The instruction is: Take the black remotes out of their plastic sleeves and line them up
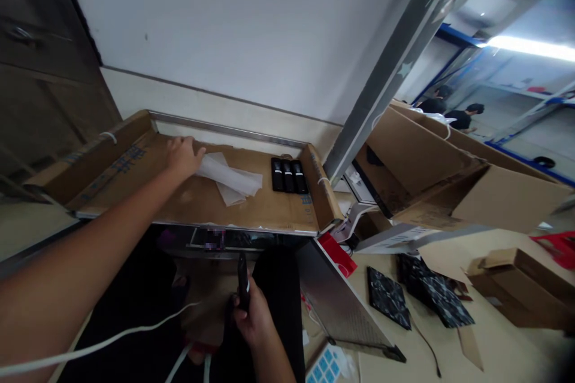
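My left hand [182, 155] reaches forward onto the flat brown cardboard tray [265, 215], fingers curled down on one end of a translucent white plastic bag [231, 179]; the bag lies flat and runs rightward from my fingertips. I count one bag, possibly with a second sheet beneath it; I cannot tell. Further right of the bag, well apart from my left hand, three black oblong devices [288, 175] lie side by side, touching, against the tray's right wall.

My right hand [254, 314] sits low and close to my body, closed around one slim black stick-shaped device [243, 278], held upright with its top clear of my fist. One white cable [112, 341] crosses below my left forearm.

Edges: the tray has raised cardboard walls to the left and right of my left hand and a metal strip along its far side. The tray floor between the bag and its near edge is bare. Right of my right hand stand one grey metal panel [335, 305], one red block [336, 253], and two black patterned square panels [389, 296] on the tan surface, with open brown cardboard boxes [449, 179] beyond.

Hidden: my right palm covers the stick's lower part. A blurred patch sits under the tray's near edge. Two people [449, 111] far right are too small to make out.
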Tool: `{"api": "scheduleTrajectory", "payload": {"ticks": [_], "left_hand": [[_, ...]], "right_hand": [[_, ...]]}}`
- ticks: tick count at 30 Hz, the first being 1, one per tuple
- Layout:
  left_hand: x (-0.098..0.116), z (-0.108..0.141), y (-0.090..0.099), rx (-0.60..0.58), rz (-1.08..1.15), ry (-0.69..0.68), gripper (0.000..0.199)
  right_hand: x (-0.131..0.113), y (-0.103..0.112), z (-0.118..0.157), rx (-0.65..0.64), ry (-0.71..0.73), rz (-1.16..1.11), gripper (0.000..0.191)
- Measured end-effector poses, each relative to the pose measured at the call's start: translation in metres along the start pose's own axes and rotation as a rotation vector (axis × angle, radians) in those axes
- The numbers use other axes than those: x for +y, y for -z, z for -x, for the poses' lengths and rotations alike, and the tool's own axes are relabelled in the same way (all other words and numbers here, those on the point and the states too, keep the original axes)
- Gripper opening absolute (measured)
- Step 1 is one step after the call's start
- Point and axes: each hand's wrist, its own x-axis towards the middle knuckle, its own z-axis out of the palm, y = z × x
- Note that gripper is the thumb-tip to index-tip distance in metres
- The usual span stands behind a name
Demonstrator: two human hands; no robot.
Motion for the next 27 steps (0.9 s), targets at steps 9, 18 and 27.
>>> {"api": "scheduleTrajectory", "payload": {"ticks": [9, 18, 27], "left_hand": [[0.059, 0.037, -0.05, -0.346, -0.036, -0.231, 0.074], [0.028, 0.042, -0.057, -0.388, -0.078, -0.272, 0.076], [-0.051, 0.031, -0.03, -0.274, -0.136, -0.165, 0.072]], "right_hand": [[-0.002, -0.01, 0.0, 0.064, 0.033, 0.023, 0.048], [-0.003, -0.005, 0.004, 0.016, 0.064, 0.047, 0.055], [-0.003, -0.005, 0.005, -0.012, 0.082, 0.063, 0.063]]}}
